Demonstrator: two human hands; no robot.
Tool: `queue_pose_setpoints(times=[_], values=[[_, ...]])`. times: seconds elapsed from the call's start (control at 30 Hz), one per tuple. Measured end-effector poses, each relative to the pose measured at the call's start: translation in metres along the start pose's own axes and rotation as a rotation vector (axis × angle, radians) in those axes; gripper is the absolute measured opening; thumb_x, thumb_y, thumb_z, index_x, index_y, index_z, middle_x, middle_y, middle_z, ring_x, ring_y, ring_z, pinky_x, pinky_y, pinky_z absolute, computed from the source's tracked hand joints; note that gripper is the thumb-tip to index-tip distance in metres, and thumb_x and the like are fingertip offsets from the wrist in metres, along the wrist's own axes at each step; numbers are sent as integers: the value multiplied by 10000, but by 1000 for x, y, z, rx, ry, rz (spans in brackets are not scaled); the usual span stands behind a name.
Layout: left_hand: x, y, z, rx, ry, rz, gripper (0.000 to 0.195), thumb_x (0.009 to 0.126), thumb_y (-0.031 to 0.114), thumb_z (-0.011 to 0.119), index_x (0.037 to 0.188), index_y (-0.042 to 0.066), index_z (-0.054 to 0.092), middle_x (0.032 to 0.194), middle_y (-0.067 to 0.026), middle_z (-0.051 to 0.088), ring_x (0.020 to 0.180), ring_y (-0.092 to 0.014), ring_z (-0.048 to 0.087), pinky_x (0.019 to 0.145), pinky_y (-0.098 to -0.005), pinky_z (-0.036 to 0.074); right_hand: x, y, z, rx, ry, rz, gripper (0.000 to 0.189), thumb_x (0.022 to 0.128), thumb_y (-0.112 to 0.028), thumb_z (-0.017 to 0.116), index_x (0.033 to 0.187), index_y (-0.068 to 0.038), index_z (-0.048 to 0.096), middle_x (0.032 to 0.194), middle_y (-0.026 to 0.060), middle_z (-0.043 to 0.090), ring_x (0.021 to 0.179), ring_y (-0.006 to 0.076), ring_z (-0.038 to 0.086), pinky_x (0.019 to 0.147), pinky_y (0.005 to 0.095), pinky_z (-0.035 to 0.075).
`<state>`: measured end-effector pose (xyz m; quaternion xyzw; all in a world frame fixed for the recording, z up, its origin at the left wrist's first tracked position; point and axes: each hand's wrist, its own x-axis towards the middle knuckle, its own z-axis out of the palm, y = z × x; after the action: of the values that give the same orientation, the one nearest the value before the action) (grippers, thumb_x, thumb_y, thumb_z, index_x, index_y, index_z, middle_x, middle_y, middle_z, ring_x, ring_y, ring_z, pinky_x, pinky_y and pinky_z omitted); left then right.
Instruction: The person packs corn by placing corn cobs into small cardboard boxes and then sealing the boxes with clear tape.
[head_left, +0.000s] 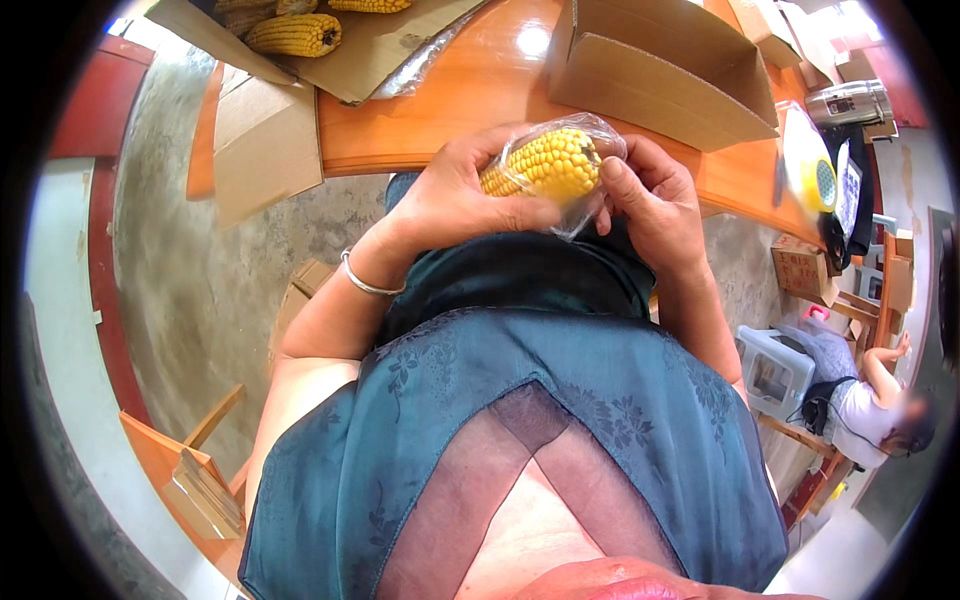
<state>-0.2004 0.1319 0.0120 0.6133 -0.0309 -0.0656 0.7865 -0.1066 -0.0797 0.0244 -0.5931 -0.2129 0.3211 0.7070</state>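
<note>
A yellow ear of corn (551, 165) in clear plastic film is held above my lap, close to the table's front edge. My left hand (480, 187) wraps around its left end, with the thumb along the near side. At the corn's right end, my right hand (649, 191) pinches the film between thumb and fingers. Several more ears of corn (292, 35) lie in an opened cardboard box (360, 71) at the top left. An open, long cardboard box (667, 90) stands on the table beyond my right hand; no contents show in the visible part.
The orange wooden table (442, 127) spans the top. On its right are a roll of yellow tape (825, 184) and a steel container (847, 103). A cardboard flap (262, 146) overhangs its left edge. At far right a person (862, 412) sits near a plastic stool (776, 371).
</note>
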Motion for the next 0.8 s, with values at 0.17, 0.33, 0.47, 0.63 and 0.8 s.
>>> queue_pose_setpoints(times=[0.17, 0.33, 0.47, 0.63, 0.8], values=[[2, -8, 0, 165, -32, 71, 673, 784, 175, 814, 1346, -15, 496, 1218, -68, 611, 1130, -146, 563, 1021, -311, 433, 2, -12, 5, -175, 140, -92, 138, 975, -101, 604, 1022, 19, 652, 735, 5, 616, 570, 48, 526, 505, 187, 437], [8, -17, 2, 334, -56, 176, 639, 824, 224, 768, 1355, 12, 483, 1138, -65, 615, 1070, -139, 574, 969, -297, 456, -1, -22, 16, -456, 98, -255, 123, 949, -48, 618, 1049, 9, 664, 744, -2, 617, 608, 34, 535, 547, 169, 438], [8, -12, 7, 146, -52, -10, 628, 868, 262, 715, 1390, 43, 442, 1046, -75, 609, 862, -133, 622, 728, -270, 548, 0, -27, 16, -311, 33, -283, 186, 932, -35, 641, 1115, -3, 646, 825, 13, 630, 671, 35, 548, 589, 168, 448], [2, -2, 9, -147, -9, -212, 644, 910, 371, 669, 1414, 66, 408, 975, -90, 606, 705, -150, 629, 538, -272, 552, -9, -22, 10, -193, -29, -340, 454, 830, 56, 722, 1254, -24, 578, 936, 6, 581, 771, 36, 542, 633, 179, 451], [3, 0, 13, -190, -47, -187, 717, 924, 554, 593, 1424, 75, 410, 925, -94, 612, 669, -158, 636, 533, -281, 560, -1, -22, 9, -872, -133, -520, 269, 816, 40, 707, 1075, -17, 661, 822, 69, 590, 687, 166, 582, 629, 267, 483]])
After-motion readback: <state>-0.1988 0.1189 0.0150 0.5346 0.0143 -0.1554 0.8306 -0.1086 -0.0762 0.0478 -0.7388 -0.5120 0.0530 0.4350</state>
